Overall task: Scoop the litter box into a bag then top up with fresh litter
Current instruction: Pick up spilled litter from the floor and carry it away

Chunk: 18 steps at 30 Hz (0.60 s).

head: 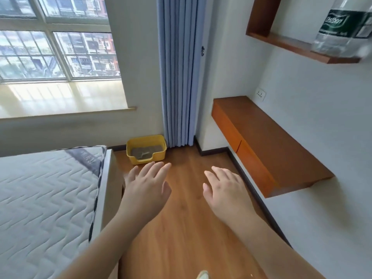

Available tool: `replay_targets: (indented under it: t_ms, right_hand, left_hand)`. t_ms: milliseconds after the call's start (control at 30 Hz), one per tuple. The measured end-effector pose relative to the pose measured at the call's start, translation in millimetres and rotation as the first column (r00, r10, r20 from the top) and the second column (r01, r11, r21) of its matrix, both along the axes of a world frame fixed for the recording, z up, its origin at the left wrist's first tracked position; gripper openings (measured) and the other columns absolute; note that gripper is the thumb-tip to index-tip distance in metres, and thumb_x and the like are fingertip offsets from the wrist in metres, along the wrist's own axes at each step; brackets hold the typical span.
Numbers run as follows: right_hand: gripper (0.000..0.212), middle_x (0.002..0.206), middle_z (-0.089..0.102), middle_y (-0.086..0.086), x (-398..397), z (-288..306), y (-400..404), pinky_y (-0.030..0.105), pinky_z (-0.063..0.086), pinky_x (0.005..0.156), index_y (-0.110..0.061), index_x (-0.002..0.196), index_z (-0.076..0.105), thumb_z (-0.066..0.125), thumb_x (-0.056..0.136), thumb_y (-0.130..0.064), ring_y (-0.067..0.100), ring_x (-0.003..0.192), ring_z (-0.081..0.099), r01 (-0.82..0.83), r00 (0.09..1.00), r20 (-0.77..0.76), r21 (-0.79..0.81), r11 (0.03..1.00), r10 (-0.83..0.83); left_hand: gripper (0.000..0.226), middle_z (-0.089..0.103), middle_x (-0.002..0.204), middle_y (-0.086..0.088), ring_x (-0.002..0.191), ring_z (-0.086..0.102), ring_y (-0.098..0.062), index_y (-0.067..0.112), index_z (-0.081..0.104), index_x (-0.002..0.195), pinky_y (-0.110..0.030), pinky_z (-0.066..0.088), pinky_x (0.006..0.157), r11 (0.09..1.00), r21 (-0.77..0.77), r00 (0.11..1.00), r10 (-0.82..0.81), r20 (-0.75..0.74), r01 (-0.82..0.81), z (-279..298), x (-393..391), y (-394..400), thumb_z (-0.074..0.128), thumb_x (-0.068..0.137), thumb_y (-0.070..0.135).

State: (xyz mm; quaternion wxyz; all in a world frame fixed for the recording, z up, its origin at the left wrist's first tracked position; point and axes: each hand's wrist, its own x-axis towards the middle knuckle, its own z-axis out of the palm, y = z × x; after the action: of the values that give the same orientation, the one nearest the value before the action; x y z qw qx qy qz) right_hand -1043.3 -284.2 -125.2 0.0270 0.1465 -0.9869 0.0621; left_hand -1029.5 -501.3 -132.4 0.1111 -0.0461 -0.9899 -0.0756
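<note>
Yellow litter box [146, 149] holds grey litter [146, 152]; blue curtain [179, 71] (pleated), white zigzag-quilted mattress [44, 196], orange-brown desk [267, 143] and floor [187, 228].

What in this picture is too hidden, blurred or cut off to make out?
- Scoop in the yellow litter box, head view: too small to tell its shape.
- Litter: box's near wall hides part; waste can't be told.
- Bottle on the upper shelf: blurred, cut by the top and right edges.
- Left hand and right hand: palms face away.
</note>
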Motion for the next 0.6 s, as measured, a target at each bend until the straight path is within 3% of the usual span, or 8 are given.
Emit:
replay_targets:
  t_ms: [100,300,467,600]
  right_hand:
    - [0.048,0.15,0.036,-0.005,-52.8,-9.7,4.3,0.032,0.02,0.115,-0.028,0.145,0.036,0.025,0.101,-0.044,0.013,0.139,0.029,0.02,1.0,-0.006,-0.012,1.0,-0.02]
    - [0.048,0.152,0.035,-0.002,-148.6,-31.2,8.0,0.035,0.024,0.113,-0.026,0.144,0.038,0.029,0.1,-0.043,0.015,0.139,0.031,-0.022,0.996,0.081,-0.032,0.999,0.025]
    - [0.048,0.154,0.03,-0.002,-223.5,-37.8,5.6,0.034,0.024,0.113,-0.026,0.145,0.035,0.028,0.1,-0.042,0.015,0.139,0.029,-0.053,0.994,0.096,-0.033,0.998,0.056]
    - [0.048,0.153,0.032,-0.001,-270.1,-44.8,-6.2,0.034,0.026,0.112,-0.026,0.145,0.036,0.029,0.101,-0.041,0.016,0.138,0.031,-0.055,0.992,0.112,-0.046,0.997,0.06]
  left_hand:
    - [0.053,0.058,0.137,0.004,0.133,0.049,-0.018,0.024,0.055,0.136,-0.05,0.04,0.108,0.999,0.031,0.999,-0.008,-0.037,0.009,-14.7,-51.6,7.5,0.029,0.092,0.041]
    - [0.052,0.029,0.158,0.007,0.148,0.019,-0.013,0.029,0.029,0.151,-0.039,0.026,0.118,0.998,-0.021,0.989,-0.062,0.135,0.065,-22.1,-152.6,17.0,0.027,0.101,0.042]
    - [0.064,0.037,0.155,0.004,0.146,0.026,-0.017,0.027,0.035,0.149,-0.042,0.029,0.115,0.995,-0.078,0.986,-0.049,0.162,0.062,-25.9,-212.9,10.0,0.014,0.093,0.048]
    - [0.06,0.047,0.149,0.0,0.142,0.037,-0.022,0.024,0.043,0.146,-0.05,0.035,0.112,0.992,-0.125,0.991,0.005,0.137,0.013,-31.7,-252.2,3.2,0.022,0.095,0.048]
